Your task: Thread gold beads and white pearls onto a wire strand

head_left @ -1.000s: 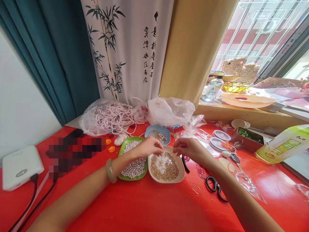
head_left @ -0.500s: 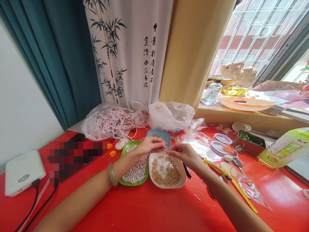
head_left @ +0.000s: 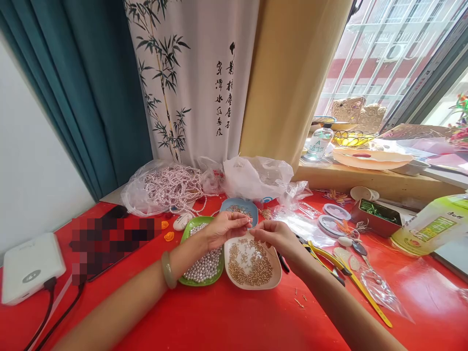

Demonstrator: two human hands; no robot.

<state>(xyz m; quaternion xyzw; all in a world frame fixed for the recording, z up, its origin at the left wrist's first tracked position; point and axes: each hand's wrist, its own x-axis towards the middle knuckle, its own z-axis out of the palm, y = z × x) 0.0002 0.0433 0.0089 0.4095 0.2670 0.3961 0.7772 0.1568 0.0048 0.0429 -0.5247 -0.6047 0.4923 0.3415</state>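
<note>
My left hand [head_left: 228, 229], with a pale green bangle [head_left: 168, 269] on its wrist, is closed in a pinch above the dishes. My right hand [head_left: 275, 236] pinches just to its right, the fingertips of both almost meeting. Whatever sits between the fingers is too small to make out. Below the left hand lies a green dish [head_left: 185, 278] of silvery pearl beads [head_left: 204, 266], partly hidden by that hand. Under the fingertips stands a white dish [head_left: 252, 286] with small gold beads [head_left: 261, 273]. Behind them is a blue dish [head_left: 239, 201] with some beads.
Yellow-handled pliers [head_left: 369, 297] lie right of my right forearm, near wire spools [head_left: 337, 211] and a green-labelled bottle [head_left: 431, 224]. Bead strings [head_left: 171, 185] and a white plastic bag [head_left: 258, 176] are at the back. A white power bank [head_left: 32, 268] with cables sits left.
The view has shifted slightly. My left fingertips have moved a little up and right, and the right fingers have bent closer in. Both hands stay pinched over the dishes.
</note>
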